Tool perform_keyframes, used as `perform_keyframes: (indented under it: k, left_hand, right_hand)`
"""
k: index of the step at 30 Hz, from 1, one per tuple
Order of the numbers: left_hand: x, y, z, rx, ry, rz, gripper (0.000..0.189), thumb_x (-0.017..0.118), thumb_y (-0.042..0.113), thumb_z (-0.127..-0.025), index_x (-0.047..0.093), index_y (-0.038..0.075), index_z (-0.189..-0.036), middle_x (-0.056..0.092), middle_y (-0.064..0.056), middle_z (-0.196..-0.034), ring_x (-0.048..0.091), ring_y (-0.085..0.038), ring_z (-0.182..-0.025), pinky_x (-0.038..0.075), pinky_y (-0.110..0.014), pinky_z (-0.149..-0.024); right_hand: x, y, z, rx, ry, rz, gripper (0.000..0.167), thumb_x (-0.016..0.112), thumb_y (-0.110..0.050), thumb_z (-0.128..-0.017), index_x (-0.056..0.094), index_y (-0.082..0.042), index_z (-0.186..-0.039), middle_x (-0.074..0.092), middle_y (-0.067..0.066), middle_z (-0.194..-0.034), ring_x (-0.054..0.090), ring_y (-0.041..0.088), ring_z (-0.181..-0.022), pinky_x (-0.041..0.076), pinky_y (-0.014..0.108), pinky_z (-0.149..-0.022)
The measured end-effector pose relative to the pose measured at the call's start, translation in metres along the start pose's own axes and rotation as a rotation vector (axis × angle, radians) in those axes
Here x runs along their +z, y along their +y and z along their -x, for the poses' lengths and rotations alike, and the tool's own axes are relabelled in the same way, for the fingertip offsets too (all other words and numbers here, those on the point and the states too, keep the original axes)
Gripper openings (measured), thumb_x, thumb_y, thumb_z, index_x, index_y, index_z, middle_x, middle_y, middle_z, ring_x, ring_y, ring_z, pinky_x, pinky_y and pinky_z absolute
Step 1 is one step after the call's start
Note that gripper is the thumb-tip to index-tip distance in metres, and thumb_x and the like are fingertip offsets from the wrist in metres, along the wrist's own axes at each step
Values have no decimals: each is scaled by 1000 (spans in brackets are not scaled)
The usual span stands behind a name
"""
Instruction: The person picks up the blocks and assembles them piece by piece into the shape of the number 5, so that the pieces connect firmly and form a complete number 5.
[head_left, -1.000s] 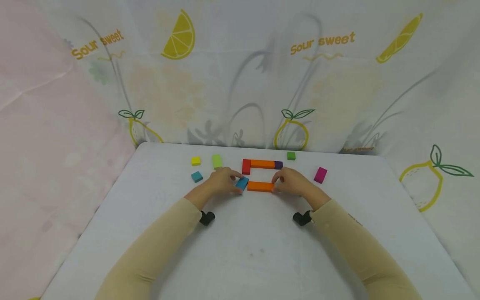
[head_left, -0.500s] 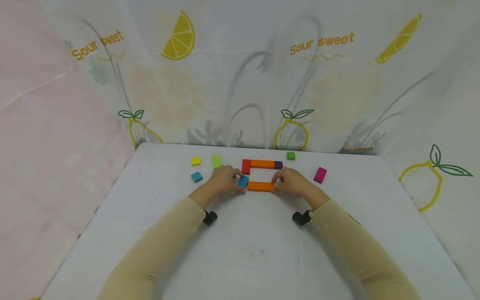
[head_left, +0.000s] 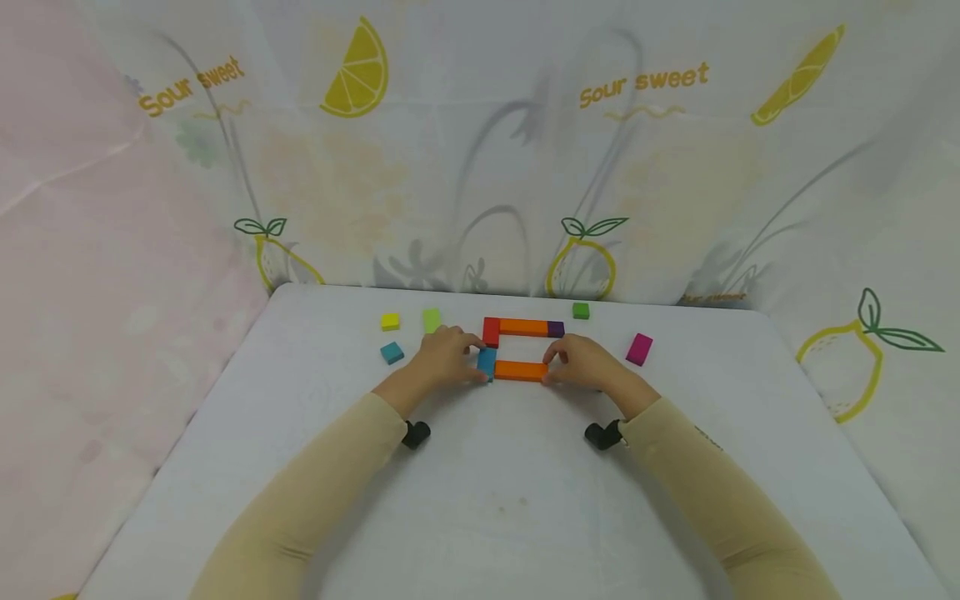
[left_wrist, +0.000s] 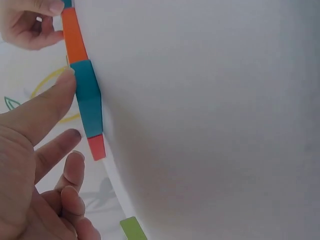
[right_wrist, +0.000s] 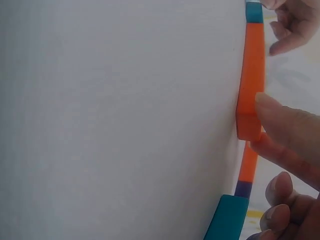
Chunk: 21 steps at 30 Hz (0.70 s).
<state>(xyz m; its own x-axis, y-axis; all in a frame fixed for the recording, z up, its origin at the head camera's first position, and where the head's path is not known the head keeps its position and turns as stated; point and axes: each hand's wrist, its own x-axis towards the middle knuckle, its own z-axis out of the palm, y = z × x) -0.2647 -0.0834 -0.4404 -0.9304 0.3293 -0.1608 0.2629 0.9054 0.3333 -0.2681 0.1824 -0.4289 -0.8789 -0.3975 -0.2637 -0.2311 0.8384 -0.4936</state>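
In the head view my left hand holds a blue block between thumb and index finger, at the near end of a red block. Its right side lies against the left end of the near orange block. My right hand pinches that orange block's right end, thumb on it in the right wrist view. Behind, a second orange block runs from the red block to a small purple block. A teal block near my right hand is mostly hidden in the head view.
Left of the arrangement lie a yellow block, a light green block and a small blue block. A green block sits at the back and a magenta block to the right. A patterned cloth hangs behind the table.
My left hand has moved the blue block slightly right and turned it from slanted to straight, in line with the red block. My right hand has stayed at the orange block's end.
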Motion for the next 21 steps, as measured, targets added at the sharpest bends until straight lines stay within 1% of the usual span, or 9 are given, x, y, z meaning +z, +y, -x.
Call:
perform_keyframes:
  k: [3,9,16,21]
  left_hand:
    - [-1,-2,1,21,6,5,58,83,47,-79,68,22,-129,61,-3,-109,49,-22,-105,40,-41,-89]
    - [1,0,0,48,13,-10,56,82,47,-81,68,22,-129,61,-3,-108,49,-22,-103,41,-40,-88]
    - [0,6,0,60,-2,-83,56,79,51,-82,67,28,-133,61,-4,-110,47,-21,-100,40,-38,-83]
    - [-2,7,0,68,-26,-133,57,77,52,-84,64,32,-136,60,-4,-109,46,-21,-100,39,-37,-83]
  right_hand:
    - [1,0,0,-7,5,5,30,81,-29,-86,74,-12,-109,57,7,-88,51,24,-88,44,36,-75]
    - [0,0,1,2,5,7,28,81,-27,-86,74,-12,-108,58,7,-90,52,25,-90,45,37,-78]
    - [-1,0,3,4,6,23,25,80,-26,-87,74,-13,-107,59,7,-93,52,25,-93,46,39,-82]
    - [-1,1,3,3,11,29,26,80,-26,-87,74,-13,-108,60,7,-94,53,25,-94,46,39,-83]
